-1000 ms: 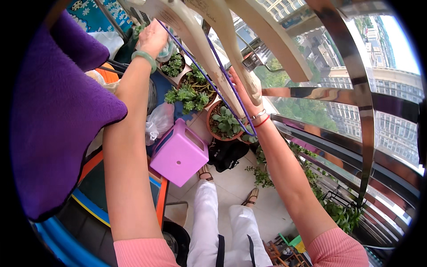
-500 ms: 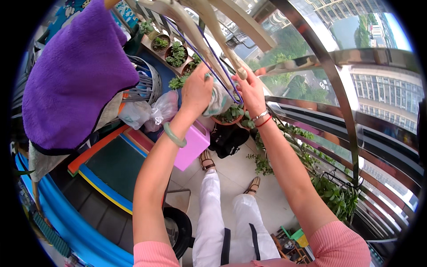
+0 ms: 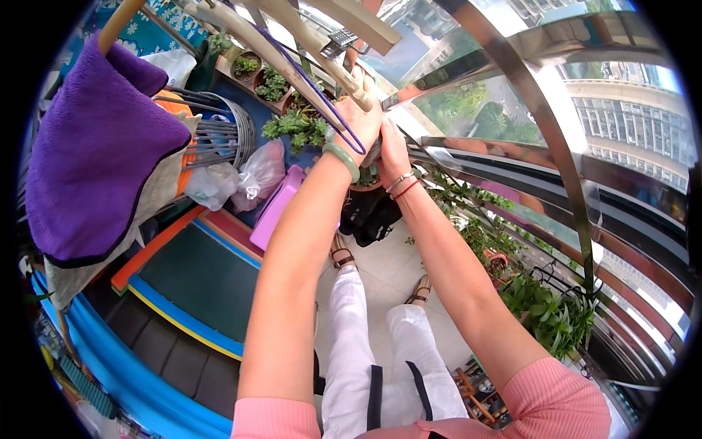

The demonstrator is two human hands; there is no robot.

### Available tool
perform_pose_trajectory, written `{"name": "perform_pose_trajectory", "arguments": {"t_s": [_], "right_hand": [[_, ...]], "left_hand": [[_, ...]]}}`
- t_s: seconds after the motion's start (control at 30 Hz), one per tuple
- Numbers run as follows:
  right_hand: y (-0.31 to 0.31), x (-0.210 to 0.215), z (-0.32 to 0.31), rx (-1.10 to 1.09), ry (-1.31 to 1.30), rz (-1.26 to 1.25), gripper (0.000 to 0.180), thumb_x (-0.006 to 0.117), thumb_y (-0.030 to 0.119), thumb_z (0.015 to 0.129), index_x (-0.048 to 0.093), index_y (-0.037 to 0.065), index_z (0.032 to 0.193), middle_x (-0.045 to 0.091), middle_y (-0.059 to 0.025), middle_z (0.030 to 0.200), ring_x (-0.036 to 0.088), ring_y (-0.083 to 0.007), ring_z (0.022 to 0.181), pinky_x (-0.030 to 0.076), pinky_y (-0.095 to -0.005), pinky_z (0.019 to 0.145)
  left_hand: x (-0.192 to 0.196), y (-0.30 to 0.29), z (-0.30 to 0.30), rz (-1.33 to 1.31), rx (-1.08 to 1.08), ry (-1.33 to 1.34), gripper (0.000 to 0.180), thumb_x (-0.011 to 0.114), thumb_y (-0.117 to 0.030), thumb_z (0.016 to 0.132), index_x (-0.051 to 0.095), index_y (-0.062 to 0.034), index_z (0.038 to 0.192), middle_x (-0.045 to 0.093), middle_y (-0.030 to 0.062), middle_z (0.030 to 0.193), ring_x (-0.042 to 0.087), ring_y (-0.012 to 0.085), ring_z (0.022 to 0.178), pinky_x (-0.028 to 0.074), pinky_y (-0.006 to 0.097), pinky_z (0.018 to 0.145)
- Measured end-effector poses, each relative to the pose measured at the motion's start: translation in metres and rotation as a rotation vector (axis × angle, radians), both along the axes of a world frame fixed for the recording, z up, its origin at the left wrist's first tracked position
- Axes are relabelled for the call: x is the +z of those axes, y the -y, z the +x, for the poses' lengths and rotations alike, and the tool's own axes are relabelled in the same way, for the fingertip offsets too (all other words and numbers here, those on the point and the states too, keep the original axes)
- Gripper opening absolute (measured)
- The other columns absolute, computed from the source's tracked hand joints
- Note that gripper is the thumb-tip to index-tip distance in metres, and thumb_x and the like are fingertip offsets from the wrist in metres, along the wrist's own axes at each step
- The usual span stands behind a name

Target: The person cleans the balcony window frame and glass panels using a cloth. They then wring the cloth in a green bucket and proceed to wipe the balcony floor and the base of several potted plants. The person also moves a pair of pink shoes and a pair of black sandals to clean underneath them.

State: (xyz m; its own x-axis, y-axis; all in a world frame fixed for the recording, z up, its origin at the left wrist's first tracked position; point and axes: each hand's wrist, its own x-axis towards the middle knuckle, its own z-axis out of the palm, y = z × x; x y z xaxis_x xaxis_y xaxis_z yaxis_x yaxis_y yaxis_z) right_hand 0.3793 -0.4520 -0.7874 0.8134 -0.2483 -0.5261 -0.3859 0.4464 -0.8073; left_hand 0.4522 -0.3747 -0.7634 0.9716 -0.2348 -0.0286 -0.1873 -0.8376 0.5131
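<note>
My left hand (image 3: 357, 111), with a green bangle on its wrist, reaches up beside the blunt end of a pale wooden pole (image 3: 322, 62). Its fingers are partly hidden by the pole. Close against it, my right hand (image 3: 395, 146) is closed, thumb upward, on what appears to be a greyish cloth (image 3: 371, 155); only a small patch of it shows between the hands. A purple cord loop (image 3: 314, 88) hangs from the poles and passes in front of my left wrist.
Metal railings (image 3: 526, 175) and windows run along the right, with leafy plants (image 3: 552, 311) below. Potted succulents (image 3: 272, 86) line a shelf ahead. A purple towel (image 3: 102, 154) hangs at left, near plastic bags (image 3: 259, 172), a pink box (image 3: 276, 208) and a dark green board (image 3: 201, 274).
My left hand has moved right and upward, past the cord, to join my right hand. The right hand has shifted slightly left and down. The pale striped cloth is now mostly hidden.
</note>
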Motion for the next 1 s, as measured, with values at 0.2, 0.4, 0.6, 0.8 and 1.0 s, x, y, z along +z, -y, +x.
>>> {"name": "perform_pose_trajectory", "arguments": {"t_s": [0.2, 0.4, 0.6, 0.8, 1.0], "right_hand": [[0.011, 0.003, -0.046, 0.015, -0.051, -0.05, 0.034, 0.047, 0.025, 0.1, 0.058, 0.002, 0.122, 0.062, -0.0049, 0.116, 0.057, -0.0127, 0.103, 0.045, -0.028, 0.089], [0.011, 0.001, 0.011, 0.064, -0.002, -0.126, 0.028, 0.051, 0.024, 0.098, 0.06, 0.001, 0.113, 0.064, -0.0027, 0.101, 0.058, -0.0106, 0.089, 0.046, -0.0275, 0.077], [0.002, 0.009, -0.045, 0.082, -0.064, 0.006, 0.031, 0.054, 0.022, 0.097, 0.059, -0.001, 0.117, 0.064, -0.003, 0.107, 0.058, -0.0103, 0.094, 0.046, -0.0265, 0.082], [-0.044, 0.028, -0.003, 0.074, 0.079, -0.099, 0.037, 0.062, 0.022, 0.092, 0.059, -0.004, 0.117, 0.063, -0.007, 0.111, 0.056, -0.0113, 0.097, 0.045, -0.0254, 0.083], [-0.058, -0.011, 0.057, 0.005, -0.059, 0.147, 0.028, 0.066, 0.014, 0.089, 0.062, -0.003, 0.111, 0.066, -0.0037, 0.093, 0.06, -0.0105, 0.08, 0.049, -0.0275, 0.069]], "left_hand": [[0.006, 0.007, -0.037, -0.015, 0.02, -0.181, 0.055, 0.058, -0.014, 0.082, 0.038, -0.0024, 0.132, 0.023, 0.0203, 0.153, 0.063, 0.0437, 0.098, 0.052, 0.049, 0.082], [0.017, 0.001, 0.009, -0.015, 0.034, -0.137, 0.045, 0.054, -0.016, 0.086, 0.043, -0.0042, 0.128, 0.032, 0.0155, 0.15, 0.055, 0.0396, 0.114, 0.051, 0.048, 0.088], [0.012, -0.017, -0.045, -0.142, 0.005, -0.231, 0.045, 0.05, -0.012, 0.086, 0.045, -0.0056, 0.13, 0.04, 0.0164, 0.145, 0.057, 0.0409, 0.108, 0.048, 0.048, 0.087], [-0.01, -0.08, -0.004, -0.292, 0.021, 0.075, 0.05, 0.049, -0.019, 0.087, 0.04, -0.0076, 0.135, 0.043, 0.0164, 0.142, 0.05, 0.0403, 0.117, 0.045, 0.047, 0.093], [-0.004, -0.08, 0.068, 0.085, -0.076, -0.176, 0.049, 0.049, -0.021, 0.089, 0.044, -0.0107, 0.137, 0.042, 0.0172, 0.143, 0.05, 0.0356, 0.122, 0.044, 0.044, 0.097]]}}
